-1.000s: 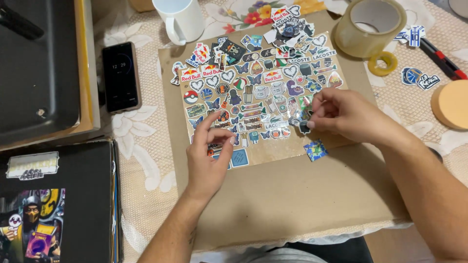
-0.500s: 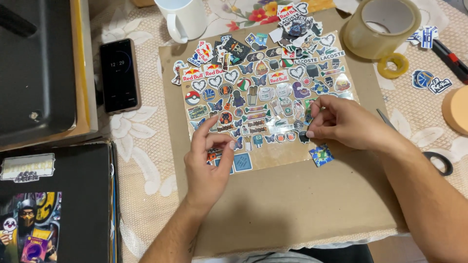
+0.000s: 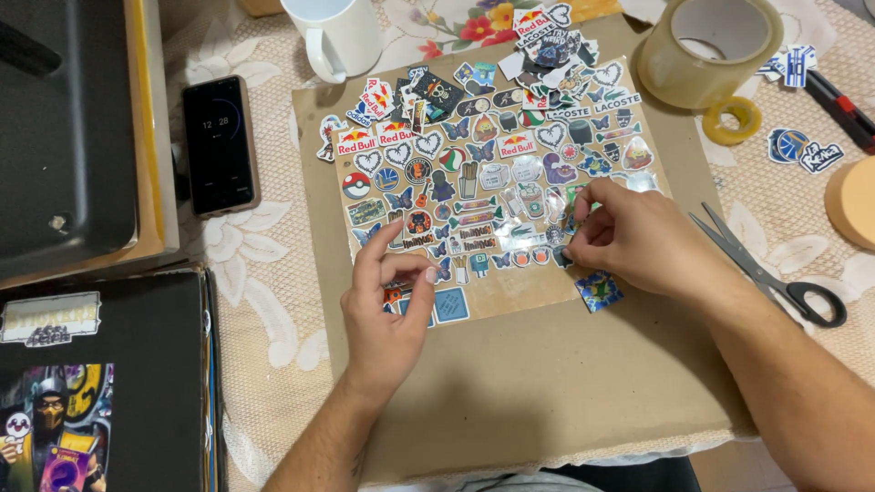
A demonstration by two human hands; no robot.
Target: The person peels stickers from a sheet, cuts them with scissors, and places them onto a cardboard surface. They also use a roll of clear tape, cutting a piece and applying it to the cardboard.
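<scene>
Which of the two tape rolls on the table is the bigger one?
The clear tape roll at the cardboard's top right corner is bigger. The small yellow roll lies just below it, flat on the tablecloth, much thinner and narrower.

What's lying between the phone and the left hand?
In the head view, bare lace tablecloth and the cardboard's left edge lie between the phone and the left hand; nothing else.

We see two bare forearms coming in from the bottom edge, no sleeves on either. The left hand wears no ring, watch or glove, and the right hand is just as plain, with short, unpainted nails.
</scene>
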